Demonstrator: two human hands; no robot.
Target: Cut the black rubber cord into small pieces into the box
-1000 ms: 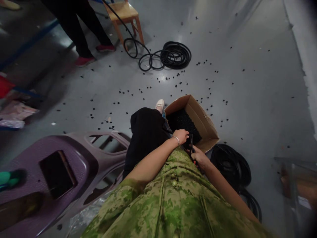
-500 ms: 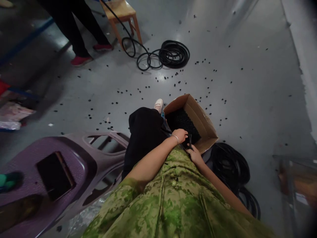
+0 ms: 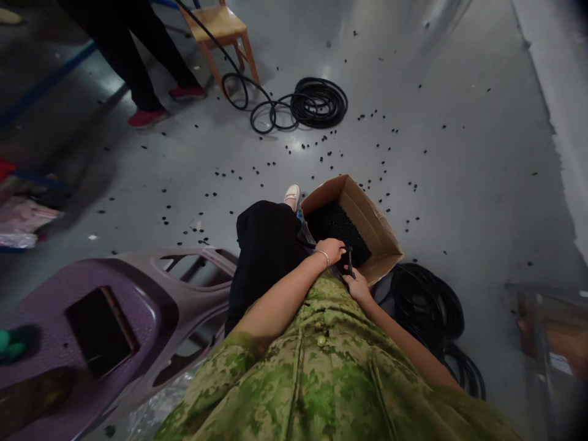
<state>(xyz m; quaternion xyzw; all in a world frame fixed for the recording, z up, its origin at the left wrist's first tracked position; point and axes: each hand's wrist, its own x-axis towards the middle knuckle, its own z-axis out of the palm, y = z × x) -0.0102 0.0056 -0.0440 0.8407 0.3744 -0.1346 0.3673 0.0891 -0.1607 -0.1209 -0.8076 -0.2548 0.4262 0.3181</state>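
Above the near edge of an open cardboard box [image 3: 374, 229], my two hands work close together. My left hand [image 3: 331, 248], with a bracelet at the wrist, is closed on a black hose [image 3: 309, 243] that comes in from the left over the dark trouser leg. Between the hands stands a slim black tool [image 3: 351, 263]; my right hand [image 3: 357, 285] grips its lower end, and its exact kind is too small to make out. A mass of small black pieces [image 3: 337, 223] fills the bottom of the box.
Black hose coils lie right of the box [image 3: 425, 300] and farther ahead [image 3: 319, 103], near a wooden chair [image 3: 220, 27]. A purple plastic stool [image 3: 114, 269] at left carries a phone [image 3: 98, 331]. Small black bits dot the floor. Another person's legs [image 3: 138, 55] stand upper left.
The view has shifted slightly. The black tool between my hands looks narrower and straighter than before, where its two sides showed apart. Both hands stay at the box's near edge.
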